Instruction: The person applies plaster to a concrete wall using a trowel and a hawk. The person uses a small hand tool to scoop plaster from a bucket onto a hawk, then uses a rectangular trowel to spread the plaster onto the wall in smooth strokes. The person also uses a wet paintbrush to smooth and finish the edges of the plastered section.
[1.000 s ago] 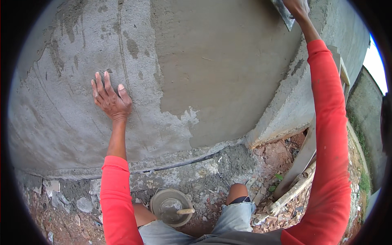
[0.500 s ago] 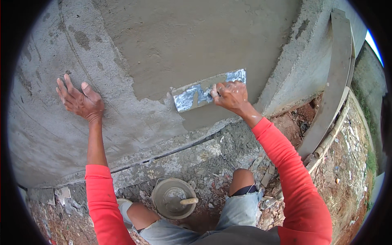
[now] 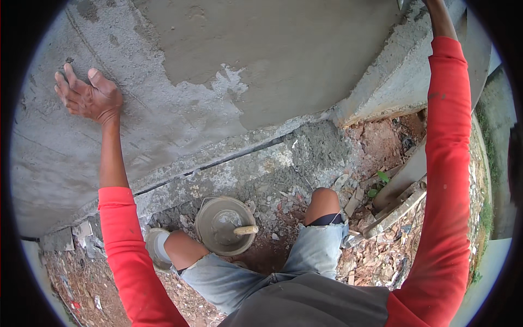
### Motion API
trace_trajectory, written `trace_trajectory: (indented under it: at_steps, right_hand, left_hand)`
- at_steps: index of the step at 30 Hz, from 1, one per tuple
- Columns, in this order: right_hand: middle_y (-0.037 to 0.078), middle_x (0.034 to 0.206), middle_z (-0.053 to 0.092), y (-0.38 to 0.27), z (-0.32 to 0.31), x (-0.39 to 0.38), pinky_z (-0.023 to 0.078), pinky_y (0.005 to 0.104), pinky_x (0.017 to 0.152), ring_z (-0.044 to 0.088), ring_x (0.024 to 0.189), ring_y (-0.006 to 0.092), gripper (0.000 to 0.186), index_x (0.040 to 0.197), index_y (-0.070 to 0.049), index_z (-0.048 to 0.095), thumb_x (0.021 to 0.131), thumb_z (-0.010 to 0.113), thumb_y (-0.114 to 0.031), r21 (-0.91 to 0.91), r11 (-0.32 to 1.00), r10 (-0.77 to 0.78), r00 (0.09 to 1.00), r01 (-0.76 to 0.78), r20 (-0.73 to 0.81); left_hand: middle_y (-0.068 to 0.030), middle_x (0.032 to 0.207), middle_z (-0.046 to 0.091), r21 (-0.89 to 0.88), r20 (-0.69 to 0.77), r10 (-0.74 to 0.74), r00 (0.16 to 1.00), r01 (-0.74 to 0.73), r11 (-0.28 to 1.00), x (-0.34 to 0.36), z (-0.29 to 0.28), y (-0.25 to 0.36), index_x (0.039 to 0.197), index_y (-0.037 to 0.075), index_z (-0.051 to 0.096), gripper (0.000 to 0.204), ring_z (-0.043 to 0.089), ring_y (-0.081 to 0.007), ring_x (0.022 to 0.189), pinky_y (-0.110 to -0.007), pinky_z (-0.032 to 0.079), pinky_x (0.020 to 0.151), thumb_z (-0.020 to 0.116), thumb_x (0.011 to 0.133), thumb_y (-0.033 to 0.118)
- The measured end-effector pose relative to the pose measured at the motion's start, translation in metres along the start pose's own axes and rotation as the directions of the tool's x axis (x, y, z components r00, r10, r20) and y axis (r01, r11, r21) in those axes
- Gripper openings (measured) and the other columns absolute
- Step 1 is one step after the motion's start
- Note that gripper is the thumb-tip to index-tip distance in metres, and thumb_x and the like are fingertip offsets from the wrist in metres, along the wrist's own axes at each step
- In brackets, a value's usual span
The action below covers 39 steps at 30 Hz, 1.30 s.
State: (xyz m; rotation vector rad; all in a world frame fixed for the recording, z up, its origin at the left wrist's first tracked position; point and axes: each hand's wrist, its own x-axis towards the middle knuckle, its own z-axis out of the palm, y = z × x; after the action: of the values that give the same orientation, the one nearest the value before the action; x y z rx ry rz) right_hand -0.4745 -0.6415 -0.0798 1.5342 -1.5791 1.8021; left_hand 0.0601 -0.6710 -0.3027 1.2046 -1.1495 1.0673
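My left hand (image 3: pixel 90 95) rests against the rough grey wall (image 3: pixel 163 117), fingers apart and slightly bent, holding nothing. My right arm reaches up to the far right, where only the wrist and edge of my right hand (image 3: pixel 434 4) show; the fingers lie beyond the picture. Beside it, at the top edge, a sliver of the plastering trowel (image 3: pixel 402 4) shows against the wall. Smooth, darker wet plaster (image 3: pixel 283 54) covers the upper middle of the wall, with a ragged lower left edge. Between my knees stands a bucket (image 3: pixel 204 240) with a tool's pale handle (image 3: pixel 246 230) sticking out.
A second pail (image 3: pixel 154 256) stands beside my left knee. A concrete ledge (image 3: pixel 229 169) runs along the wall's foot. Rubble (image 3: pixel 376 256) covers the ground at right, near a long board (image 3: pixel 406 177) and a wooden pole (image 3: pixel 395 212). A projecting wall edge (image 3: pixel 376 87) rises at right.
My right hand has swept the trowel up and right to the picture's top edge, past the wet plaster. My left hand stays on the wall. The whole view has shifted, showing more ground.
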Motion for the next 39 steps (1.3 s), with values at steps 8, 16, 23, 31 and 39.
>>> trace_trajectory:
  at_steps: [8,16,23,31,39]
  right_hand:
    - [0.02,0.062,0.066,0.114,0.095,-0.291,0.056,0.0471,0.062,0.068,0.06,0.0403,0.032,0.079,-0.011,0.079,0.091,0.065,-0.038,-0.341,0.869,-0.292,0.928,0.359,0.233]
    - [0.027,0.083,0.071,0.08,0.04,-0.53,0.055,0.0531,0.079,0.07,0.08,0.0465,0.036,0.086,-0.005,0.079,0.088,0.063,-0.037,-0.319,0.933,0.345,0.674,-0.168,0.654]
    - [0.024,0.054,0.049,0.06,-0.056,-0.624,0.043,0.0467,0.054,0.052,0.047,0.0242,0.035,0.07,0.006,0.067,0.089,0.067,-0.024,-0.268,0.748,0.654,0.605,-0.607,0.455]
    - [-0.001,0.049,0.045,0.096,-0.083,-0.552,0.033,0.0334,0.045,0.041,0.043,0.0126,0.043,0.06,-0.009,0.053,0.093,0.065,-0.033,0.004,0.306,0.811,0.263,-0.952,0.523]
    - [-0.001,0.064,0.05,0.053,-0.039,-0.549,0.038,0.0268,0.043,0.042,0.045,0.0103,0.013,0.082,-0.011,0.054,0.088,0.055,-0.023,0.148,-0.235,0.472,0.02,-0.961,0.881]
  left_hand:
    - [-0.0154,0.16,0.034,-0.02,-0.038,0.053,0.998,-0.053,0.998,0.007,-0.005,-0.01,0.152,0.015,0.045,0.064,0.026,-0.0408,0.15,-0.06,0.019,0.119,0.045,0.097,0.048]
    - [-0.0175,0.165,0.028,-0.035,0.008,0.064,0.998,-0.064,0.997,0.008,-0.01,-0.007,0.158,0.015,0.038,0.065,0.023,-0.0428,0.152,-0.059,0.018,0.121,0.042,0.1,0.046]
    - [-0.022,0.158,0.043,-0.286,0.508,0.041,0.86,0.124,0.95,-0.076,-0.147,-0.028,0.155,0.005,0.043,0.058,0.039,-0.0396,0.148,-0.049,0.03,0.121,0.057,0.099,0.015]
    - [-0.0175,0.135,0.064,0.33,0.685,-0.654,-0.321,0.937,-0.114,-0.266,-0.42,-0.136,0.142,-0.006,0.053,0.046,0.066,-0.0263,0.117,-0.039,0.048,0.106,0.047,0.108,0.023]
    - [-0.0144,0.135,0.064,0.492,0.355,-0.654,-0.667,0.729,-0.477,-0.354,-0.667,0.013,0.141,0.001,0.058,0.052,0.061,-0.0268,0.124,-0.04,0.05,0.102,0.043,0.107,0.037]
